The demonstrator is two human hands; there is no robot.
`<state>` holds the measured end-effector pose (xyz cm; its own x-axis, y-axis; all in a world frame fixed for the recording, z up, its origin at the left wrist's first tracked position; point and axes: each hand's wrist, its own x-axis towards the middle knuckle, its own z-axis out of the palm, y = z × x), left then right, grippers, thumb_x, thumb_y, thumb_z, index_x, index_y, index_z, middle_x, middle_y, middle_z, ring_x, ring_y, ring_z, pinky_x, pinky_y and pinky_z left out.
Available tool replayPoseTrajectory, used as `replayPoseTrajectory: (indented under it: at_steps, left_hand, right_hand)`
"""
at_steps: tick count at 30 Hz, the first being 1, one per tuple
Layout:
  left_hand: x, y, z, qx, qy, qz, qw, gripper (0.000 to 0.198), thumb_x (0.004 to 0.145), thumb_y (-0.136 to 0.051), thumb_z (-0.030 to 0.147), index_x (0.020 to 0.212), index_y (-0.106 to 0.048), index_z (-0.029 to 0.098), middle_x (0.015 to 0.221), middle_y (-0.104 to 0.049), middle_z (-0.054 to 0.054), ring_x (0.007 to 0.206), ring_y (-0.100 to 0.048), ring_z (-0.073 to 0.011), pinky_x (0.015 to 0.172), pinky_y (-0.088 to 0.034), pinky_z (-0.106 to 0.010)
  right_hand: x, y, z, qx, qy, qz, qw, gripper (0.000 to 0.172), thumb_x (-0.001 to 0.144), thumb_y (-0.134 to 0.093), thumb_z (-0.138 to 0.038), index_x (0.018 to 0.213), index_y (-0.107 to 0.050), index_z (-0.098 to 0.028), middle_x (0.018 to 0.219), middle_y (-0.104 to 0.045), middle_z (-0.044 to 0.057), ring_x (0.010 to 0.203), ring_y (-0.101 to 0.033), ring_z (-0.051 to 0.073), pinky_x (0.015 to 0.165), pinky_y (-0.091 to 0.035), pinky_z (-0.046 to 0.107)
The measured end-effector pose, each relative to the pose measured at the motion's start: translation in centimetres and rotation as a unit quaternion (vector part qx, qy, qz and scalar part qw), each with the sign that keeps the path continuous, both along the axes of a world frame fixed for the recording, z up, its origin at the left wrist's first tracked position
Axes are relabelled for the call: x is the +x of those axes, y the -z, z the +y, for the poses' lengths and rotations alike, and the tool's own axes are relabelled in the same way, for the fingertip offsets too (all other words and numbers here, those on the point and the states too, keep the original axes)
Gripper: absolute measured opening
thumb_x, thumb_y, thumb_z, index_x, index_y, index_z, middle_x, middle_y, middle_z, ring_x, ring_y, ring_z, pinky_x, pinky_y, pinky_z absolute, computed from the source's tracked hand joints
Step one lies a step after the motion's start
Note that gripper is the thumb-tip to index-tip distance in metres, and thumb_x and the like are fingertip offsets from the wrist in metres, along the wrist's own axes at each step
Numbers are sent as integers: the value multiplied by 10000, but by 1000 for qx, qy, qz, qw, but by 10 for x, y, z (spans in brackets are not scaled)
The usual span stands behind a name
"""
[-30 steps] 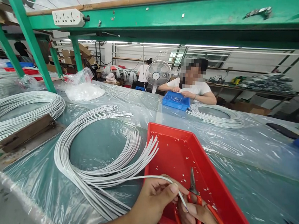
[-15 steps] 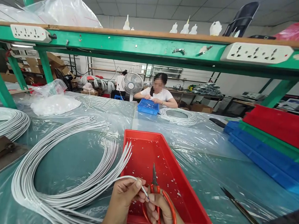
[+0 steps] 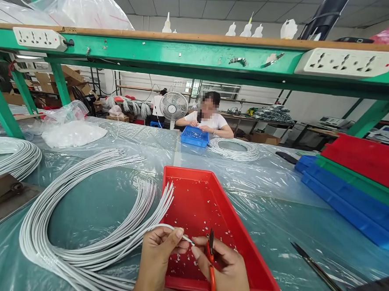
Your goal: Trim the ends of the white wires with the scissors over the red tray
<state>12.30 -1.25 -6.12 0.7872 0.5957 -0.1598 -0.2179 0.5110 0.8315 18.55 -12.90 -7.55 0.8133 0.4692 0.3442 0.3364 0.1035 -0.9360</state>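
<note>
"Inspecting the left hand [image 3: 157, 251]: what is its grip?"

"Narrow. Thumb and fingers pinch one white cable [image 3: 166, 225] just behind its end, which sits above the near half of the red tray [image 3: 189, 171], toward its left edge."

"And the right hand [image 3: 231, 270]?"

"Wrapped around orange-handled scissors [image 3: 212, 280], thumb and forefinger at the cable's end; whether they touch it, I cannot tell."

"Surroundings?"

"A cable coil [image 3: 34, 223] lies on the bench [image 3: 324, 228] along the tray's left edge, some ends crossing that rim. Tweezers [image 3: 318, 269] lie beyond its right edge."
</note>
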Motion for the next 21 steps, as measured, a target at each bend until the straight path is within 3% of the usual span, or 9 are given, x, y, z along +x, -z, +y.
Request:
replayPoseTrajectory:
  at_steps: [2, 5, 8, 12, 15, 18, 21]
  left_hand:
    - [1, 1, 0, 18, -11, 8, 1000, 294, 559, -770, 340, 578, -601, 100, 503, -621, -19, 473, -574, -97, 500, -479, -164]
    - [1, 3, 1, 40, -16, 18, 999, 303, 588, -749, 358, 576, -583, 106, 479, -610, -15, 446, -550, -90, 492, -464, -168]
    - [1, 3, 2, 59, 2, 21, 998, 305, 617, -727, 364, 569, -572, 105, 467, -604, -21, 433, -533, -86, 492, -446, -170]
    - [0, 1, 1, 83, 21, 28, 996, 298, 637, -711, 354, 566, -571, 100, 482, -605, -29, 446, -527, -87, 487, -428, -171]
    - [0, -1, 0, 107, 40, 25, 993, 306, 660, -686, 366, 561, -557, 106, 482, -589, -23, 454, -522, -96, 490, -428, -183]
    - [-1, -3, -1, 153, 61, 17, 986, 306, 716, -624, 384, 595, -556, 111, 528, -585, -31, 504, -543, -119, 526, -442, -204]
    - [-1, -3, -2, 203, 66, 9, 977, 296, 763, -567, 372, 610, -532, 121, 572, -562, -27, 530, -536, -120, 538, -439, -204]
  right_hand:
    - [-2, 0, -1, -13, 32, -144, 989, 116, 734, -642, -164, 847, -646, -194, 672, -566, -1, 580, -518, 138, 557, -423, 204]
    - [0, 1, -6, -56, 42, -364, 929, 277, 785, -537, -102, 1046, -580, -184, 790, -568, 32, 667, -541, 151, 587, -437, 214]
    - [5, 1, -11, -92, 33, -456, 885, 338, 799, -445, -51, 1108, -536, -155, 829, -571, 64, 704, -543, 172, 598, -440, 242]
    - [5, 0, -11, -111, 28, -508, 853, 287, 807, -416, -20, 1029, -567, -121, 738, -559, 67, 625, -509, 179, 549, -410, 263]
    - [2, -1, -9, -117, 29, -468, 875, 250, 789, -418, -31, 941, -593, -126, 692, -534, 49, 588, -488, 166, 520, -386, 246]
    - [2, -4, -6, -146, -4, -295, 944, 163, 775, -449, -93, 803, -595, -160, 649, -511, 9, 557, -482, 144, 510, -372, 220]
    - [4, -12, -4, -159, -68, -100, 980, 142, 803, -492, -213, 694, -566, -160, 640, -523, 6, 594, -494, 155, 545, -377, 219]
